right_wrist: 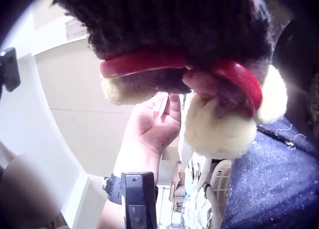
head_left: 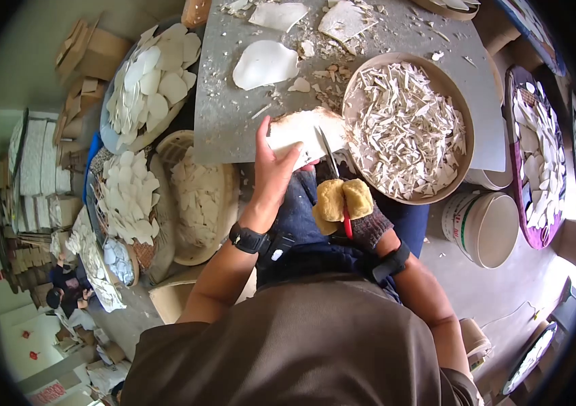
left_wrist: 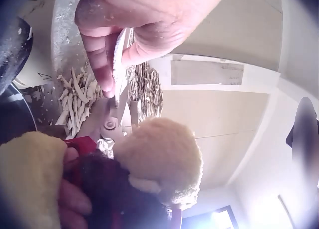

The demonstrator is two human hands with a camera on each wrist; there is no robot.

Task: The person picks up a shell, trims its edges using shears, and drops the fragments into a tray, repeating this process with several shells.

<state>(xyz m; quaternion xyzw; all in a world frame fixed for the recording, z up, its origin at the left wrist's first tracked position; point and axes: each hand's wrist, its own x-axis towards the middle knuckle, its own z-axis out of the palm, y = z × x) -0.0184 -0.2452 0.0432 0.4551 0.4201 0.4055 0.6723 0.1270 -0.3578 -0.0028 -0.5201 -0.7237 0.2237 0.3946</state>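
My left hand [head_left: 273, 174] pinches a flat white piece [head_left: 291, 134] with a rough brownish edge, thumb on top and fingers beneath, over the table's near edge. Scissors [head_left: 329, 153] are in my right hand [head_left: 370, 229], which wears a dark knitted glove with thick yellow fluffy padding [head_left: 344, 199]. The blades lie over the right part of the white piece. In the right wrist view the gloved fingers go through the red handles [right_wrist: 149, 63]. From the left wrist, the piece shows edge-on between thumb and fingers, right by the scissors' pivot [left_wrist: 110, 123].
A round tray [head_left: 465, 111] of cut white strips sits right of the hands on the grey table [head_left: 217, 128]. Larger white pieces [head_left: 265, 64] and crumbs lie farther back. Baskets [head_left: 230, 196] of pieces stand left, a white bucket [head_left: 494, 230] right. Another person [head_left: 68, 287] is far left.
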